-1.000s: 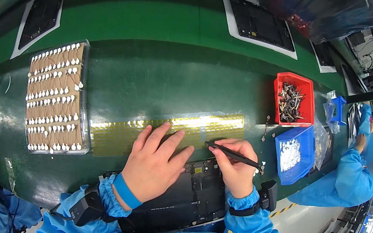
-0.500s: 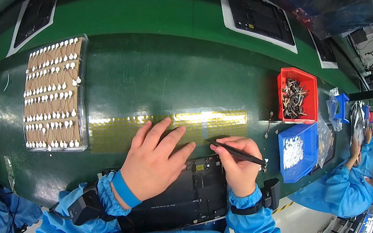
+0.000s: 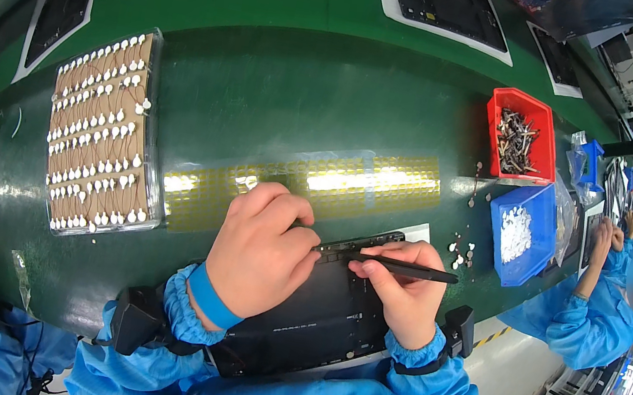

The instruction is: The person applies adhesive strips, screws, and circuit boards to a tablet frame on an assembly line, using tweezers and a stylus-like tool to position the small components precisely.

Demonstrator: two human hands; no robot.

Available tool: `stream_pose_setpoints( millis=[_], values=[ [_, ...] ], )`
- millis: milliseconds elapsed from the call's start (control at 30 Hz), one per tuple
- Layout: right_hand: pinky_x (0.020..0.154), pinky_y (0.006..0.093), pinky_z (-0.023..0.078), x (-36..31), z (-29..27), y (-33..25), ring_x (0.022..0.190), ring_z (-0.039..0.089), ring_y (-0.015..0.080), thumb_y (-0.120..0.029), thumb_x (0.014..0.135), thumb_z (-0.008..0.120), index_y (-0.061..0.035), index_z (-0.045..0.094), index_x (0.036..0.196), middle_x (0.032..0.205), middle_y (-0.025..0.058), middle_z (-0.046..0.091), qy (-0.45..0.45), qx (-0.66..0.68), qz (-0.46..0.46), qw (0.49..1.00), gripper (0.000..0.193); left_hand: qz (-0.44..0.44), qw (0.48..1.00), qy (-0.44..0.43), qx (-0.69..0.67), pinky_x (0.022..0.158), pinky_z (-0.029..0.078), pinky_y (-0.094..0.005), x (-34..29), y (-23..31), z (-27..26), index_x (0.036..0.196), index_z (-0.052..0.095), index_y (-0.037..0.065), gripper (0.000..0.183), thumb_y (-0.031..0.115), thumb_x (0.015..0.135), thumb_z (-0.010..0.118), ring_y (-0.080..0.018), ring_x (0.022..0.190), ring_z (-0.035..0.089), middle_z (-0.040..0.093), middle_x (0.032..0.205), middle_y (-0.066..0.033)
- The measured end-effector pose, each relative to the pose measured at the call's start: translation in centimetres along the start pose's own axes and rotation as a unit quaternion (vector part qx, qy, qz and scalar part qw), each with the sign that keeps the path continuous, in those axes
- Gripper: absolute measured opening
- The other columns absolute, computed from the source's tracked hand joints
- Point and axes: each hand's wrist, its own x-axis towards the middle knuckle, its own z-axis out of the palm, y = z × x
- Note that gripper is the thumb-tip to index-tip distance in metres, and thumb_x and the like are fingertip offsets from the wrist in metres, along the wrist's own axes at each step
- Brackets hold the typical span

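A black tablet housing (image 3: 308, 333) lies on the table in front of me, on something white that shows at its far right corner. In my right hand (image 3: 408, 292) is a pair of black tweezers (image 3: 428, 274), lying nearly level, with the tip over the housing's far edge. My left hand (image 3: 256, 259) rests at the far left part of the housing, fingers bent inward and closed. Whatever lies between those fingertips is hidden. Beyond both hands, a strip sheet of small yellow film pieces (image 3: 286, 179) lies flat on the green table.
A clear tray (image 3: 155, 199) of white round parts with brown wires stands at left. To the right are a red bin (image 3: 548, 154) of small dark parts and a blue bin (image 3: 544, 238) of white pieces. Another person (image 3: 567, 314) works at far right.
My left hand has gone from spread over the yellow film to curled fingers at the housing. The tweezers have moved from the film sheet to the housing's far edge.
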Motion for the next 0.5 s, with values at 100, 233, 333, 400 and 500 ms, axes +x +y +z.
stream_pose_setpoints(
  millis=[100, 233, 333, 400, 500],
  values=[
    [0.072, 0.0248, 0.050, -0.04, 0.22, 0.18, 0.080, 0.061, 0.0149, 0.005, 0.075, 0.066, 0.0020, 0.050, 0.084, 0.089, 0.0130, 0.061, -0.009, -0.050, -0.002, 0.999, 0.019, 0.003, 1.000, 0.003, -0.006, 0.070, 0.042, -0.0365, -0.23, -0.34, 0.28, 0.068, 0.062, 0.006, 0.015, 0.002, 0.055, 0.070, -0.0259, 0.082, 0.051, 0.054, 0.080, -0.0043],
    [0.072, 0.0340, 0.055, -0.03, 0.53, 0.20, 0.079, 0.064, 0.0252, 0.010, 0.076, 0.060, 0.0035, 0.046, 0.084, 0.091, 0.0180, 0.059, -0.016, -0.093, -0.003, 0.996, 0.018, -0.003, 1.000, -0.001, -0.025, 0.068, 0.042, -0.0360, -0.21, -0.64, 0.31, 0.067, 0.063, 0.006, 0.014, 0.001, 0.056, 0.069, -0.0255, 0.079, 0.051, 0.054, 0.077, -0.0039],
    [0.071, 0.0325, 0.054, -0.10, 0.61, 0.38, 0.079, 0.064, 0.0243, 0.010, 0.076, 0.060, 0.0038, 0.046, 0.084, 0.091, 0.0178, 0.059, -0.013, -0.097, -0.011, 0.995, 0.018, 0.001, 1.000, 0.007, -0.028, 0.067, 0.042, -0.0357, -0.24, -0.75, 0.46, 0.067, 0.062, 0.006, 0.014, 0.000, 0.056, 0.068, -0.0254, 0.078, 0.051, 0.054, 0.077, -0.0041],
    [0.071, 0.0247, 0.048, -0.15, 0.76, 0.44, 0.078, 0.059, 0.0123, 0.003, 0.073, 0.069, 0.0008, 0.052, 0.083, 0.087, 0.0115, 0.063, 0.011, -0.085, 0.006, 0.996, 0.020, 0.004, 1.000, 0.011, -0.027, 0.067, 0.042, -0.0355, -0.26, -0.82, 0.51, 0.067, 0.062, 0.006, 0.014, 0.000, 0.056, 0.068, -0.0254, 0.078, 0.051, 0.054, 0.076, -0.0043],
    [0.070, 0.0244, 0.048, -0.13, 0.77, 0.54, 0.078, 0.058, 0.0122, 0.003, 0.073, 0.069, 0.0001, 0.052, 0.082, 0.087, 0.0113, 0.063, 0.018, -0.092, 0.005, 0.996, 0.020, 0.003, 0.999, 0.012, -0.030, 0.067, 0.042, -0.0355, -0.21, -0.79, 0.52, 0.066, 0.062, 0.006, 0.014, 0.000, 0.056, 0.068, -0.0254, 0.078, 0.051, 0.054, 0.076, -0.0045]
  ],
)
